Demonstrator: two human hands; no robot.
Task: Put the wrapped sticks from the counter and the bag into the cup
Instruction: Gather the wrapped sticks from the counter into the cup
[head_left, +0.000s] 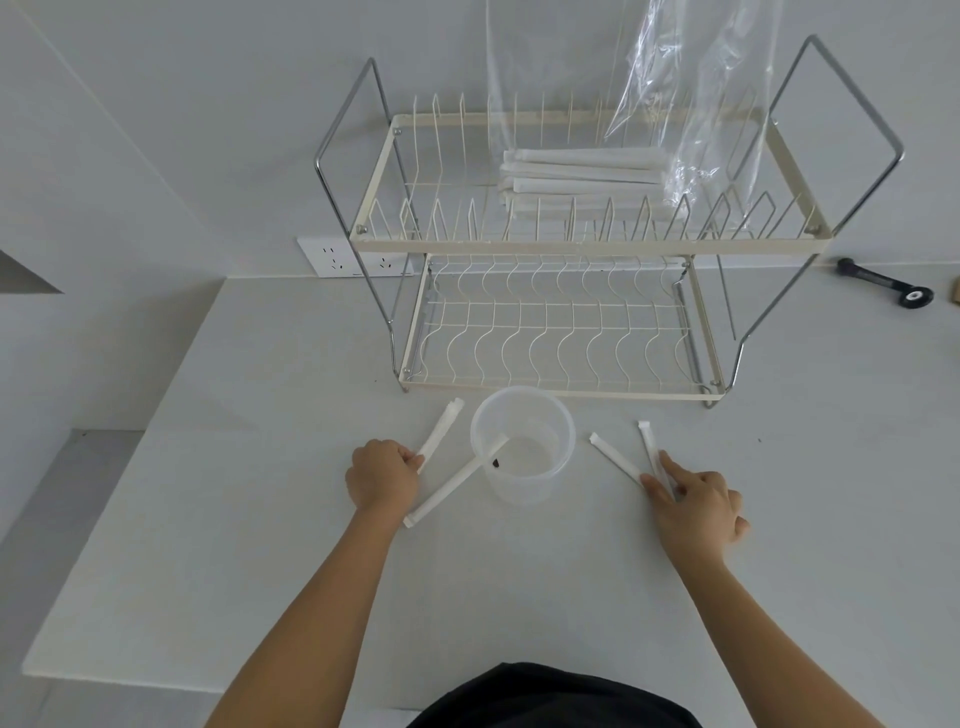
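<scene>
Left hand (383, 480) pinching stick (440, 434), long axis toward 1 o'clock; cup (522, 444) at 3 o'clock. Right hand (696, 506) fingers flat on two sticks (621, 461).

You are standing in a home kitchen. A two-tier dish rack (561, 244) sits at the back of a pale counter (291, 519), against a plain white wall (208, 104). Left of the rack, low on the wall, is a double socket (353, 257). Right of the rack lies a black handle (883, 283). A clear bag (691, 93) hangs over the rack's upper tier.
</scene>
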